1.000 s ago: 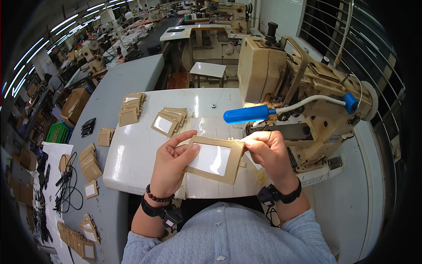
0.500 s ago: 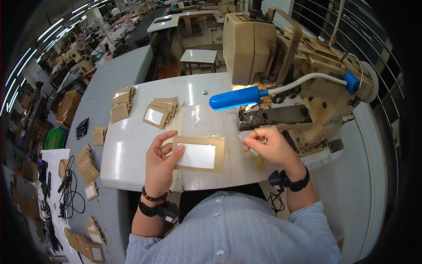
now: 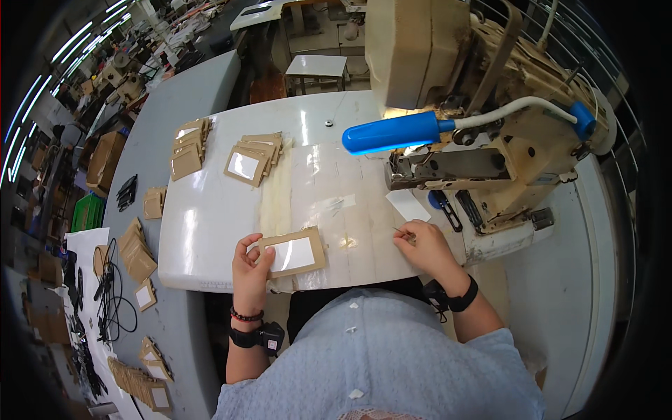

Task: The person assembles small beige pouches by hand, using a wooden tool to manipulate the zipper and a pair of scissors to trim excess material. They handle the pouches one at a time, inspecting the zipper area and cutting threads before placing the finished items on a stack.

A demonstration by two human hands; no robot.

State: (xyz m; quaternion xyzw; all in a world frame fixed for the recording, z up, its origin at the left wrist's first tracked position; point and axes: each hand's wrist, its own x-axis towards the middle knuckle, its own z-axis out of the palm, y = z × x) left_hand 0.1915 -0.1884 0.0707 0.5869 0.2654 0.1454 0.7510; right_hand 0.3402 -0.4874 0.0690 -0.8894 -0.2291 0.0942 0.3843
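Your left hand (image 3: 250, 269) grasps the tan window frame (image 3: 292, 253) on the tabletop (image 3: 210, 231); your right hand (image 3: 425, 246) pinches a thin needle (image 3: 400, 231).

head view: you look steeply down from above your own chest | facing forward over the white table (image 3: 210, 231) toward the sewing machine (image 3: 490, 140) | near, arm's reach | fisheye bends edges at rim
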